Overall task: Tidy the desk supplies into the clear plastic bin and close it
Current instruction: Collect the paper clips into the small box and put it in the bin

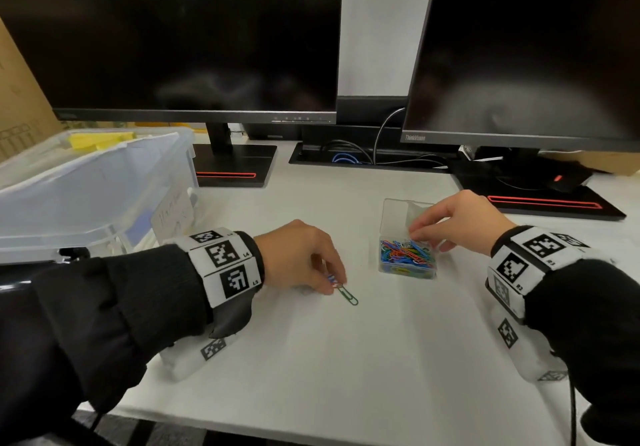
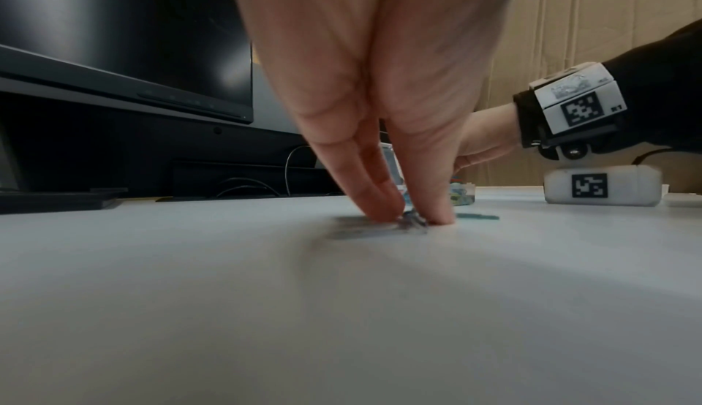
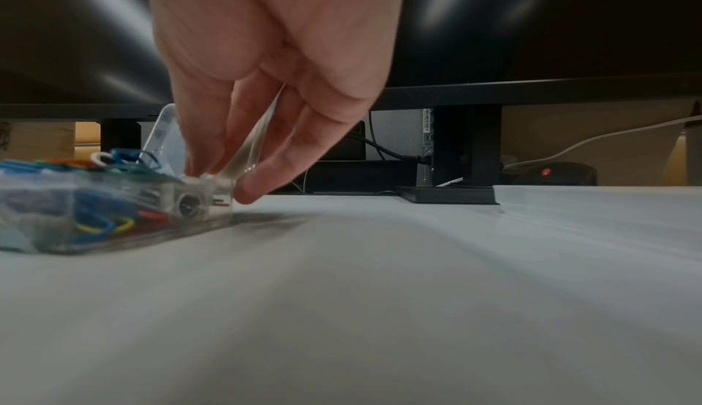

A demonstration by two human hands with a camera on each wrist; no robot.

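Observation:
A small clear box (image 1: pixel 407 265) full of coloured paper clips (image 1: pixel 405 253) stands on the white desk, its hinged lid (image 1: pixel 398 213) raised. My right hand (image 1: pixel 457 224) holds the box at its right rear corner; in the right wrist view its fingers (image 3: pixel 262 183) pinch the lid's edge by the box (image 3: pixel 114 219). My left hand (image 1: pixel 304 258) reaches down onto the desk and pinches a blue and red paper clip (image 1: pixel 331 281) at its fingertips (image 2: pixel 440 216). A green paper clip (image 1: pixel 348 296) lies flat just right of them. The large clear plastic bin (image 1: pixel 86 182) stands open at the far left.
Two dark monitors (image 1: pixel 180 37) (image 1: pixel 533 51) stand along the back, their stands (image 1: pixel 232 165) on the desk. A cable tray (image 1: pixel 363 158) sits between them. A black mouse (image 1: pixel 568 179) rests on the right stand. The bin's lid (image 1: pixel 52 241) lies before the bin.

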